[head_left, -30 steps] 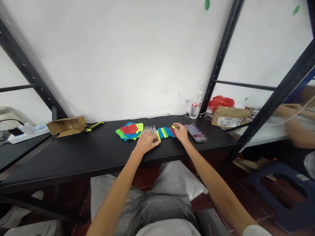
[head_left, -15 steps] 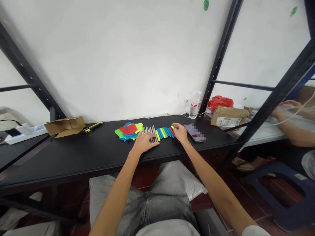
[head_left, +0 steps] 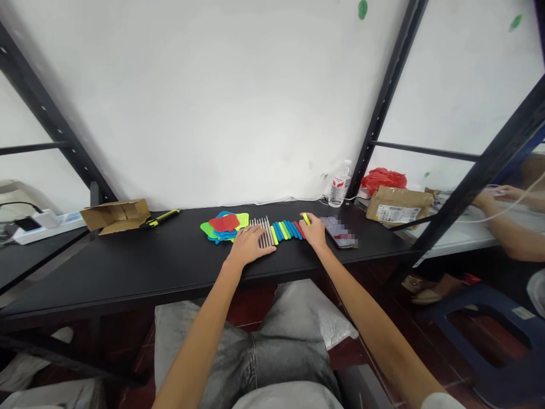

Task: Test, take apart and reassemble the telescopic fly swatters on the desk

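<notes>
1. Black counter point(head_left: 140, 267): things sit mid-counter toward the back wall. Wide bare stretch to the left; the near edge runs just under both wrists.
2. Row of coloured sticks point(head_left: 286, 230) lies side by side. Each stick's long axis runs near edge to back wall, tilted slightly left at the far end; the row itself runs left-right.
3. Grey metal rods point(head_left: 264, 232) sit just left of the sticks, same direction, touching the row.
4. Left hand point(head_left: 248, 246): flat, fingers spread and released, lying on the near ends of the rods.
5. Right hand point(head_left: 314, 231): at the row's right end, fingers pinched on a yellow stick point(head_left: 305, 218), which points toward the wall.
6. Phone point(head_left: 338, 232) just right of the right hand, little room there.
7. Mesh pieces point(head_left: 223, 225) piled left of the rods.
8. Cardboard box point(head_left: 114, 215) and a yellow-black cutter point(head_left: 160, 218) far left by the wall.
</notes>
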{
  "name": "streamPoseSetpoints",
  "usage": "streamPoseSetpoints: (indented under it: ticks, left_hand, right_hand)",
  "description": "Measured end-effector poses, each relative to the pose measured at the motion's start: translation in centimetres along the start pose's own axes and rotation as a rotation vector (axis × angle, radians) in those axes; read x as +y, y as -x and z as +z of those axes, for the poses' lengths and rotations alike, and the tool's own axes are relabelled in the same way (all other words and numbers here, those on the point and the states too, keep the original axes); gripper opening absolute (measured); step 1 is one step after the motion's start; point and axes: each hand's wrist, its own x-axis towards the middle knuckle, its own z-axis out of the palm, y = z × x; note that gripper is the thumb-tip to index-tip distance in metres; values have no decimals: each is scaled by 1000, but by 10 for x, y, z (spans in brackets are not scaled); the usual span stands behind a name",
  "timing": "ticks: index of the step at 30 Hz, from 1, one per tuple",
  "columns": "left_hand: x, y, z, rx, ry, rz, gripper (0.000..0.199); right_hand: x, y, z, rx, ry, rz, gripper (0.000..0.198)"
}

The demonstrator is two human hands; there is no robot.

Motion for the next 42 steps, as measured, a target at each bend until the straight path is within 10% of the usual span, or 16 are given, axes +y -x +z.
streamPoseSetpoints:
  ticks: [19,27,35,42]
  left_hand:
    - [2,4,1,-5,9,-10,67]
    - [1,5,4,17,30,-3,68]
    - [2,7,-3,102,145,-56,71]
    - [0,6,-13,200,187,-246,38]
  right_hand:
    - [-89,-60,97,-621,640,190,37]
    - [-89,-68,97,-831,458,373,29]
    - [-104,-78,80,-669,68,215,24]
    - [-118,-49,87,-541,-766,263,17]
